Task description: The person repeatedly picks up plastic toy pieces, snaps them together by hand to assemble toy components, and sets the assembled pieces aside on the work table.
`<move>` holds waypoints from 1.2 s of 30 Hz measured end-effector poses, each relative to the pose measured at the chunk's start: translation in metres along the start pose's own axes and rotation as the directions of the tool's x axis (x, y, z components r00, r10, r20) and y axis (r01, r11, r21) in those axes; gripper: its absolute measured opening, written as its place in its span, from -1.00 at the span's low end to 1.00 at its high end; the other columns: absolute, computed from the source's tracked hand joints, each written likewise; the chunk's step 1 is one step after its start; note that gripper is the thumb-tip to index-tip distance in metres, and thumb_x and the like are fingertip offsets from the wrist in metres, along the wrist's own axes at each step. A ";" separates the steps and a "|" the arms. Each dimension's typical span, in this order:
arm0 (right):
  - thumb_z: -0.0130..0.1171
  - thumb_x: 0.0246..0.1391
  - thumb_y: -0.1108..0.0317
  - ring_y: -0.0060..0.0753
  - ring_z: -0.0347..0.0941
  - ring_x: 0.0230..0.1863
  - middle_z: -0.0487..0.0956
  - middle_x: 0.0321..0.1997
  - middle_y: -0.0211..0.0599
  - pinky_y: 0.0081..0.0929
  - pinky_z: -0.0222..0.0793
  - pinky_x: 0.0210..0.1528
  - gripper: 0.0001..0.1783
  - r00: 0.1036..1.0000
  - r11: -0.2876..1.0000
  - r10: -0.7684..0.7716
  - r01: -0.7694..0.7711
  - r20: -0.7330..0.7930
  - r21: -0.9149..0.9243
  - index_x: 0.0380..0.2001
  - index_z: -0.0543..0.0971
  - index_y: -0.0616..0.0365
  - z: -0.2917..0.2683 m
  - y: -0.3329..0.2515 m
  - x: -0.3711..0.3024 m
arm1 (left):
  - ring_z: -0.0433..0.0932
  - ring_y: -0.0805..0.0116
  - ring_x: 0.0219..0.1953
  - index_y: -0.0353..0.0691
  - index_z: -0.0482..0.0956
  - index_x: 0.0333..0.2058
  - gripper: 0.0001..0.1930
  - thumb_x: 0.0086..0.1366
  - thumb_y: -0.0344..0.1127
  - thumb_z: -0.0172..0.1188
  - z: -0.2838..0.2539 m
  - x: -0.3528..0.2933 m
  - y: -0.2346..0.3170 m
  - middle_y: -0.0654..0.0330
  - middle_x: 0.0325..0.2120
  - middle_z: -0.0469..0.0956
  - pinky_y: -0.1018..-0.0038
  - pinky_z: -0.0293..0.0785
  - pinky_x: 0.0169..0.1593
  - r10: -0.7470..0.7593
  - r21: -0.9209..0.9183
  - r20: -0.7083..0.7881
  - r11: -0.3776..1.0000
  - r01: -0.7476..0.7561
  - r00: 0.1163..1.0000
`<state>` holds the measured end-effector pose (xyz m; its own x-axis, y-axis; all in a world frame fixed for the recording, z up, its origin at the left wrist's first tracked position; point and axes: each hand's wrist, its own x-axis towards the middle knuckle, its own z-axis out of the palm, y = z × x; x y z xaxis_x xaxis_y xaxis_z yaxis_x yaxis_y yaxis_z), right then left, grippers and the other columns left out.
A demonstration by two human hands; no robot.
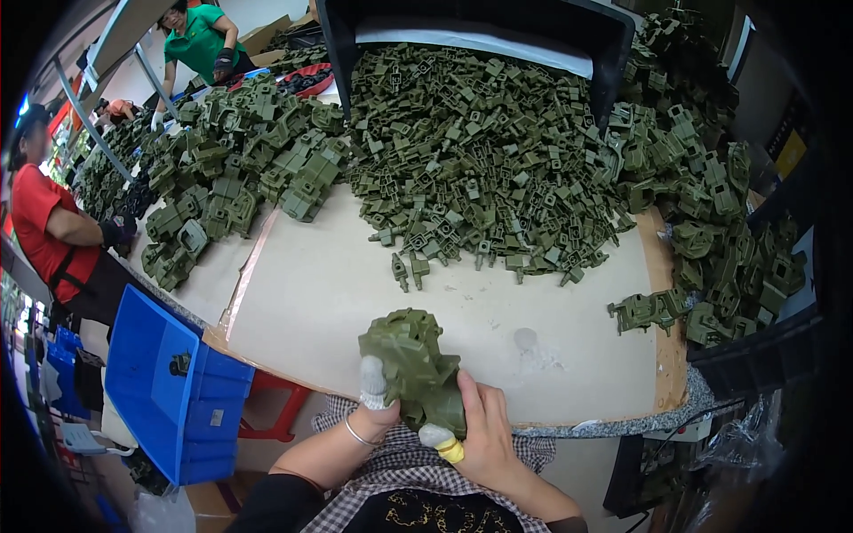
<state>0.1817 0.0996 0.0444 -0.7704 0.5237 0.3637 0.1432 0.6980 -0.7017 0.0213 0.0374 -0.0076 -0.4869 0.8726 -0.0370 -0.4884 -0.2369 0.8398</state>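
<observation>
Both my hands hold an olive-green moulded plastic part (409, 351), blocky like a toy vehicle body, at the near table edge. My left hand (378, 395) grips its left side, with a pale covering on the thumb. On the lower right, my right hand (484, 435) closes around it, its thumb wrapped in white and yellow tape. Some fingers are hidden behind the part. Farther off lies a large heap of small green plastic pieces (480, 160), with a few loose pieces (410, 269) at its near edge.
Larger green parts (240, 169) are piled at left, and more (711, 240) at right. A black bin (484, 19) stands tipped behind the heap. Beside the table, lower left, is a blue crate (209, 426). Co-workers in red (58, 213) and green (197, 40) stand along the left.
</observation>
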 end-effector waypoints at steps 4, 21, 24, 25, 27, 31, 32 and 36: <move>0.23 -0.13 0.28 0.04 0.25 -0.12 0.28 -0.10 0.05 -0.25 0.22 -0.05 -0.17 0.987 0.951 0.139 -0.155 0.077 0.268 0.15 0.06 0.35 -0.005 0.004 0.007 | 0.37 0.27 0.02 -0.23 0.13 0.13 -0.25 0.16 0.26 -0.11 0.020 0.007 0.017 0.10 0.03 0.30 0.31 0.30 0.09 -0.019 0.017 0.028 1.000 0.018 0.999; 0.21 -0.14 0.30 -0.17 0.15 0.17 0.15 0.20 -0.07 -0.34 0.07 0.18 -0.14 0.994 0.926 0.088 -0.057 -0.068 0.372 0.19 0.02 0.30 -0.012 0.003 0.050 | 0.35 0.32 0.04 -0.23 0.17 0.10 -0.47 0.28 -0.02 -0.11 0.044 0.001 0.019 0.11 0.04 0.30 0.38 0.27 0.11 0.016 0.206 0.141 0.978 -0.045 0.990; 0.12 -0.11 0.41 -0.19 0.13 0.19 0.17 0.20 -0.05 -0.34 0.06 0.19 -0.23 0.996 0.912 0.071 -0.043 -0.054 0.407 0.18 0.06 0.30 -0.006 0.008 0.054 | 0.35 0.34 0.04 -0.25 0.21 0.08 -0.56 0.29 -0.16 -0.10 0.031 0.002 0.015 0.12 0.03 0.32 0.40 0.26 0.12 -0.006 0.259 0.122 0.966 -0.026 0.993; 0.07 -0.09 0.47 -0.15 0.14 0.19 0.18 0.18 -0.02 -0.33 0.06 0.19 -0.29 0.995 0.924 0.068 -0.033 -0.078 0.381 0.17 0.08 0.31 -0.007 0.003 0.055 | 0.35 0.35 0.04 -0.27 0.23 0.07 -0.60 0.28 -0.26 -0.09 0.030 0.001 0.015 0.13 0.02 0.33 0.40 0.27 0.10 0.020 0.317 0.123 0.946 -0.058 0.992; 0.07 -0.08 0.48 -0.14 0.15 0.18 0.18 0.18 -0.01 -0.33 0.06 0.19 -0.30 0.991 0.931 0.084 -0.040 -0.106 0.362 0.16 0.08 0.31 -0.003 -0.001 0.053 | 0.35 0.36 0.03 -0.28 0.24 0.06 -0.61 0.28 -0.29 -0.08 0.025 0.001 0.011 0.14 0.01 0.34 0.41 0.27 0.10 0.055 0.365 0.149 0.925 -0.107 0.987; 0.07 -0.08 0.50 -0.13 0.17 0.16 0.17 0.18 0.01 -0.33 0.07 0.18 -0.30 0.988 0.967 0.092 -0.058 -0.126 0.247 0.16 0.08 0.32 -0.001 -0.008 0.051 | 0.37 0.36 0.01 -0.28 0.26 0.05 -0.63 0.27 -0.36 -0.08 0.027 -0.001 0.014 0.13 -0.01 0.37 0.42 0.28 0.07 0.092 0.451 0.162 0.879 -0.157 0.982; 0.07 -0.08 0.50 -0.13 0.17 0.16 0.17 0.18 0.01 -0.33 0.07 0.18 -0.30 0.988 0.967 0.093 -0.060 -0.123 0.247 0.16 0.08 0.32 0.000 -0.006 0.051 | 0.37 0.36 0.01 -0.28 0.26 0.05 -0.63 0.27 -0.36 -0.08 0.027 -0.003 0.014 0.13 -0.01 0.37 0.42 0.28 0.07 0.091 0.450 0.159 0.880 -0.154 0.983; 0.09 -0.08 0.50 -0.11 0.18 0.14 0.18 0.16 0.01 -0.33 0.08 0.16 -0.27 0.989 0.953 0.135 -0.113 -0.057 0.282 0.17 0.05 0.32 0.002 -0.004 0.046 | 0.37 0.36 0.01 -0.27 0.26 0.05 -0.64 0.28 -0.36 -0.11 0.025 -0.009 0.007 0.13 -0.01 0.36 0.42 0.28 0.07 0.086 0.466 0.110 0.876 -0.128 0.990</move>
<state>0.1445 0.1198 0.0625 -0.7071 0.6400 0.3005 0.0488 0.4681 -0.8823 0.0401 0.0381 0.0123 -0.4441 0.8909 0.0950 -0.0284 -0.1200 0.9924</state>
